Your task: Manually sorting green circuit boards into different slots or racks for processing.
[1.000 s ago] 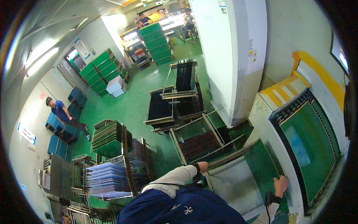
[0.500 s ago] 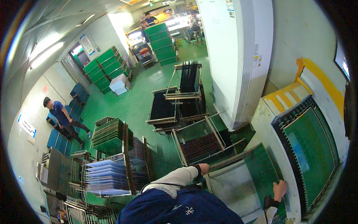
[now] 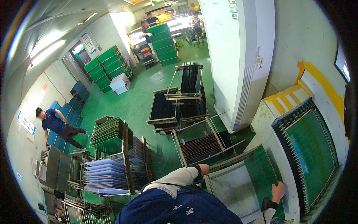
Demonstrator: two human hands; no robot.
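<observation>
My right hand point(image 3: 278, 191) is closed on the right edge of a thin green panel point(image 3: 261, 170) at lower right. The panel lies curved in the fisheye view over a pale flat surface point(image 3: 233, 184). My left hand point(image 3: 203, 169) is a fist at the far left corner of that surface, beside a dark toothed strip point(image 3: 235, 160); what its fingers hold is hidden. Just right of my right hand, a second green panel point(image 3: 311, 145) rests on the machine between rows of small black rollers.
Ahead stand a wire rack point(image 3: 199, 143) and racks of dark panels point(image 3: 164, 106). At left are racks of green panels point(image 3: 110, 136) and whitish sheets point(image 3: 104, 173). A white cabinet point(image 3: 238, 63) rises at right. One person point(image 3: 56, 121) leans by the left wall; others work at the back.
The person by the left wall has moved left and now leans with an arm reaching down to a grey cabinet. My right hand has shifted slightly left with the panel edge; my left stays put.
</observation>
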